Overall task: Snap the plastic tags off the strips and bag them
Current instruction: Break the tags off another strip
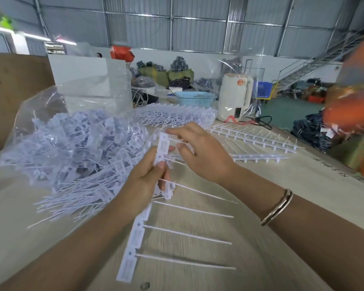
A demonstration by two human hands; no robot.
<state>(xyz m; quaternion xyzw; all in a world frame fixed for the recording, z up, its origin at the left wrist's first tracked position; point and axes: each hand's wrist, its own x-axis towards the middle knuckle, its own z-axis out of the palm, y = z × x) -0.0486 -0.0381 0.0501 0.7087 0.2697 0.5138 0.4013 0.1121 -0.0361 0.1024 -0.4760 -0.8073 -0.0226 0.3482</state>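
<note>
**Both hands on the tag strip, mid-counter**

Strip of tags (140, 225): white plastic, flat rectangular heads joined edge to edge in a column, each with a small round hole and faint print, each with a long thin tail sticking out to the right. Lower part hangs down toward the counter (261, 259); four tails spread like comb teeth below the hands.

Left hand (143, 181): grip clamped on the strip's upper section, thumb over the heads, fingers curled behind.

Right hand (200, 154): grip pinched on the top tag (163, 143), thumb and fingertips at the head. Metal bangle (278, 207) on that wrist.

Clear plastic bag (51, 127): lies open on the counter just left of the hands, heaped with loose tags, tails spilling out of the mouth toward the camera.

Behind the hands: pile of unbroken strips (177, 115). To the right, bare runners (254, 136) lying flat. White kettle-like jug (233, 97) and blue basket (194, 98) at the far edge.
</note>
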